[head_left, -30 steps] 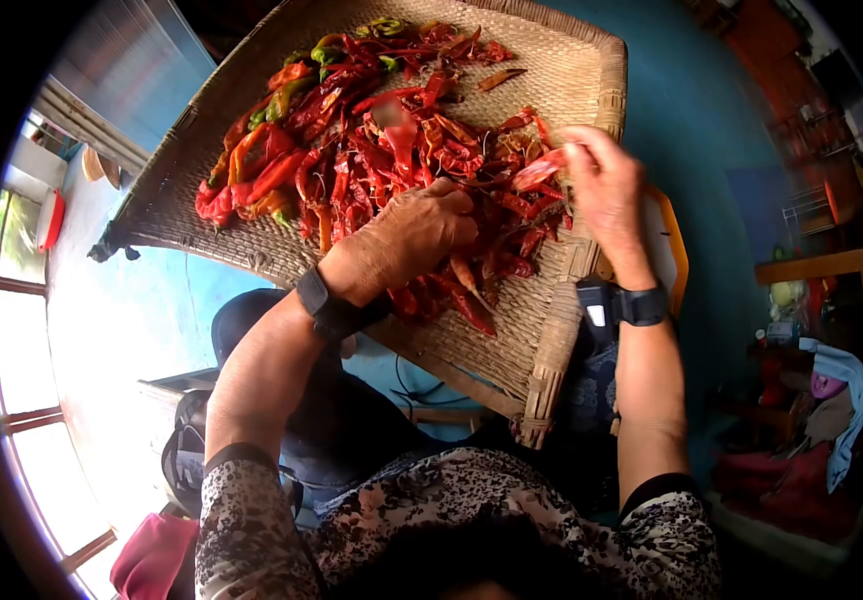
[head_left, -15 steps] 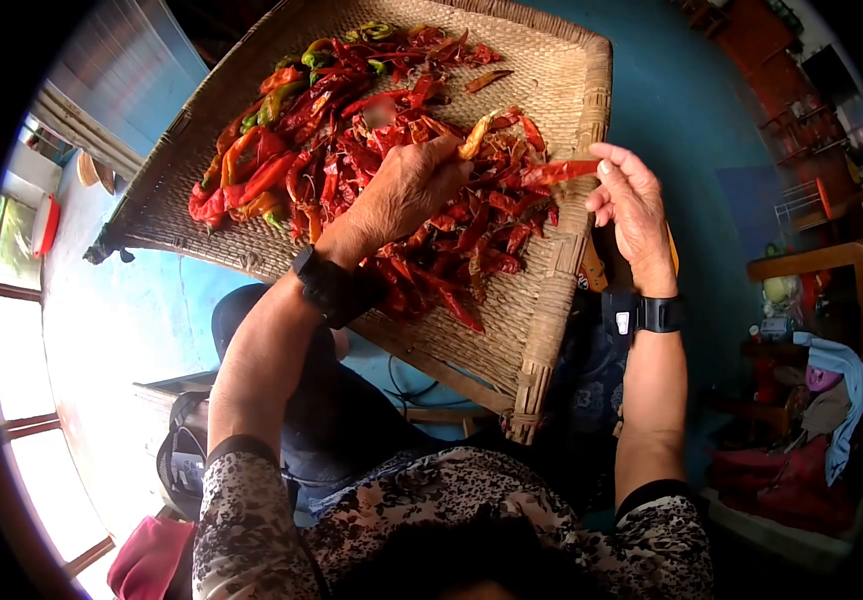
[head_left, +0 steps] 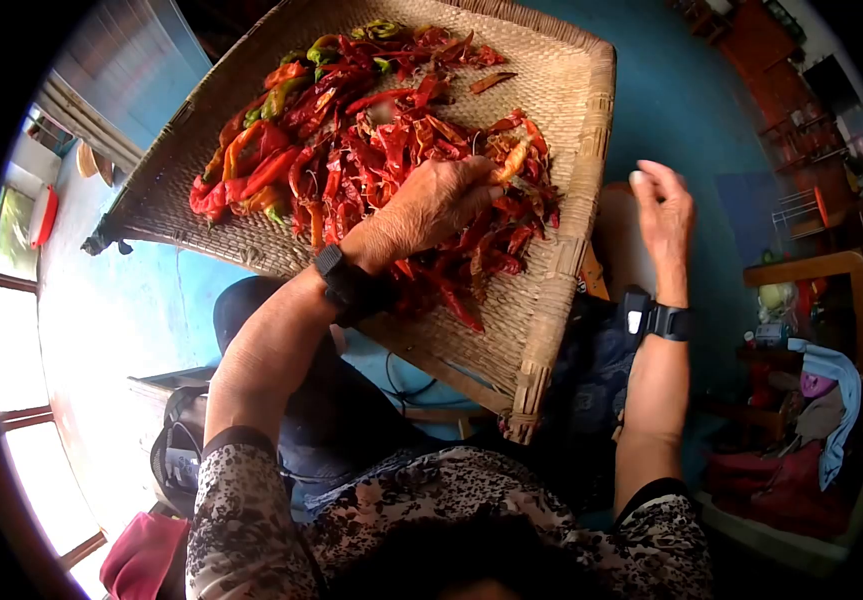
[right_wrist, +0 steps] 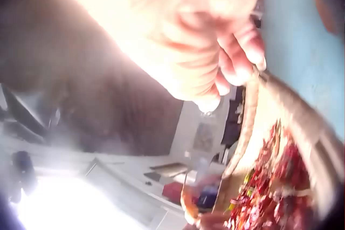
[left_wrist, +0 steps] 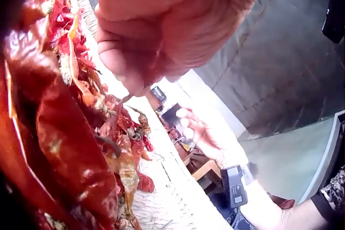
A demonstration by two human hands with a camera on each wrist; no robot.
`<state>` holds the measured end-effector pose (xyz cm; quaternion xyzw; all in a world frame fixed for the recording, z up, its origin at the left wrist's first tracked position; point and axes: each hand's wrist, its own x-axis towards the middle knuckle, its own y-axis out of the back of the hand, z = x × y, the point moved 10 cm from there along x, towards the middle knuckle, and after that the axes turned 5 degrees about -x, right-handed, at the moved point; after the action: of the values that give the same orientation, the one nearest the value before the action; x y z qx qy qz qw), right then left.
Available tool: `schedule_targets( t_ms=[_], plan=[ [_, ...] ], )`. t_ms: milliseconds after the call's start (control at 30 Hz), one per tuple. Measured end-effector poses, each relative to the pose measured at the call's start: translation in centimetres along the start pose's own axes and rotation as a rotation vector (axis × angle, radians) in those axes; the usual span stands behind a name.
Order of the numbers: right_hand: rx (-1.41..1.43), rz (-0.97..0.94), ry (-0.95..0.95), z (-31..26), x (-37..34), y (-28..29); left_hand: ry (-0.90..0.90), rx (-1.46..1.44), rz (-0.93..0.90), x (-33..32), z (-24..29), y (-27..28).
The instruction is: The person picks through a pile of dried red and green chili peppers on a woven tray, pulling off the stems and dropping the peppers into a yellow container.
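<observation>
A wide, shallow woven tray point(head_left: 561, 260) holds a heap of dried red chili peppers point(head_left: 391, 150), with some green and orange ones at its far left. My left hand point(head_left: 436, 205) is over the right part of the heap, its thumb and fingers pinching a yellow-orange chili pepper point(head_left: 514, 160). In the left wrist view the curled fingers point(left_wrist: 156, 30) hang close over the chilies, hiding most of the grip. Beyond the tray's right edge, my right hand point(head_left: 665, 225) is raised with loosely bent fingers and nothing visible in them.
A pale object point(head_left: 623, 230) with an orange part stands just right of the tray, below the right hand. Cloths point(head_left: 831, 400) lie on furniture at the far right. A black bag point(head_left: 181, 450) and a pink cloth point(head_left: 146, 555) are at the lower left.
My right hand held a red chili pepper over the tray's right edge, moved right, and no longer has it. The left hand shifted right over the heap with the yellow-orange chili pepper.
</observation>
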<state>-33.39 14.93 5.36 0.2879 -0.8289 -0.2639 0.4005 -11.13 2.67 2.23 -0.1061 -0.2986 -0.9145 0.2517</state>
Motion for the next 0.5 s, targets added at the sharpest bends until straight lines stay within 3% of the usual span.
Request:
schedule_targets(
  t_ms=[33, 100, 200, 233, 300, 367, 433, 500],
  plan=[
    [0.349, -0.260, -0.064, -2.4, -1.2, -4.0, 0.059, -0.069, -0.022, -0.1, 0.1, -0.3],
    [0.524, -0.425, -0.012, -7.7, -2.5, -6.9, 0.079, -0.055, -0.039, -0.1, -0.6, -1.2],
    [0.647, -0.546, -0.026, -9.1, -3.3, -10.9, -0.017, -0.077, -0.024, -0.3, 0.2, -1.6],
    [0.649, -0.555, -0.033, -9.5, -3.3, -11.3, 0.088, -0.091, -0.086, -0.4, -0.7, -2.1],
    [0.658, -0.402, 0.077, -10.5, -1.8, -9.2, 0.192, -0.090, -0.153, -0.2, -2.0, -2.1],
    [0.444, -0.126, 0.124, -8.9, 0.4, -4.8, -0.158, 0.325, 0.118, 1.1, 0.0, 1.5],
    [-0.086, 0.204, 0.197, -7.5, 1.4, 0.4, -0.087, 0.456, 0.173, 2.7, -2.4, 4.2],
    [-0.249, 0.186, 0.186, -4.6, 1.7, 2.0, -0.047, 0.664, 0.227, 3.9, -4.9, 6.0]
  ],
)
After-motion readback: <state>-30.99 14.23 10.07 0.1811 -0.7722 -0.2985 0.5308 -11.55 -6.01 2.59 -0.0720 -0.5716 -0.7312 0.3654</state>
